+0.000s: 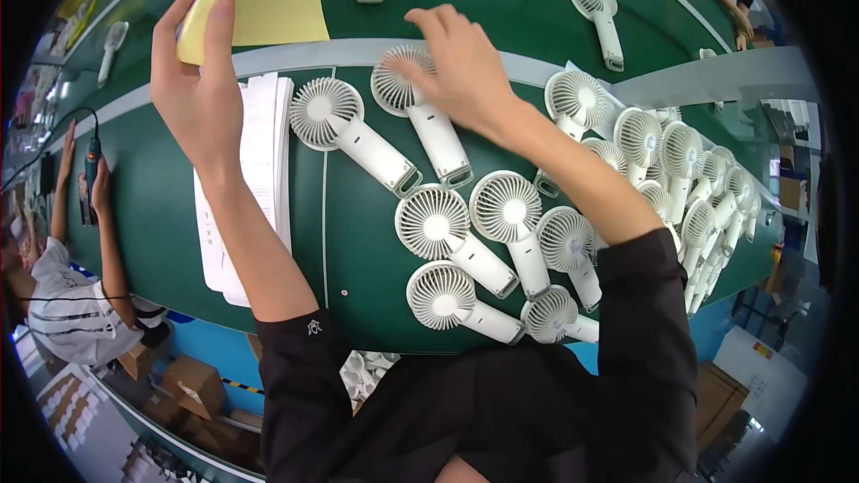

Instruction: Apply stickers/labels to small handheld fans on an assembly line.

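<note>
My left hand (199, 103) is raised at the upper left, its thumb and fingers closed on yellow paper (284, 16) that bends over at the top. Whether it is one sheet or several, I cannot tell. My right hand (472, 76) reaches over a white handheld fan (438, 145) with its fingers apart, partly covering the round grille; nothing shows in its grasp. Another handheld fan (326, 114) lies just left of that one. Nearer to me, several more white fans (435, 224) lie on the green table, with handles pointing toward the lower right.
A stack of printed white sheets (276, 152) lies beneath my left forearm. Many fans (683, 150) are piled at the right. Beyond the grey rail (358, 52), single fans (596, 11) rest on a green surface. At the left, a co-worker (76, 304) holds a dark power screwdriver (92, 161).
</note>
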{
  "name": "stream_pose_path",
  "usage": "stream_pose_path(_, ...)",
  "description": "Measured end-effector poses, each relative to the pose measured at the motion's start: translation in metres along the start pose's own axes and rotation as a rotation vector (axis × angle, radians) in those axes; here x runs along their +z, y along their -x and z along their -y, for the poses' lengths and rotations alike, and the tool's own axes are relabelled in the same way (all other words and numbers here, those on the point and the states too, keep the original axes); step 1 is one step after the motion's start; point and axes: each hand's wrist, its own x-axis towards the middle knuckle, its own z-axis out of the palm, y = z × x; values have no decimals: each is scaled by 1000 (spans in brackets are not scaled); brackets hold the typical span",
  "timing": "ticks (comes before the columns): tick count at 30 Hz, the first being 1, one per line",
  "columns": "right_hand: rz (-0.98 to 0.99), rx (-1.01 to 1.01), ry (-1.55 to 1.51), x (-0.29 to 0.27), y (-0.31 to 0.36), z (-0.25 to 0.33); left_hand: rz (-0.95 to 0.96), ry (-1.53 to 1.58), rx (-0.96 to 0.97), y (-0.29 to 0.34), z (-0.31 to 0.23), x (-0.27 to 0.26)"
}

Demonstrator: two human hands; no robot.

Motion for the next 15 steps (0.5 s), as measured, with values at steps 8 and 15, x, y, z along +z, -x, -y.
stream_pose_path(8,256,207,197,-31,-10,-8,-62,10,13,-3,-6,-18)
stream_pose_path(15,-95,62,703,-34,-97,-91,-103,36,-16,-7,-16,-23)
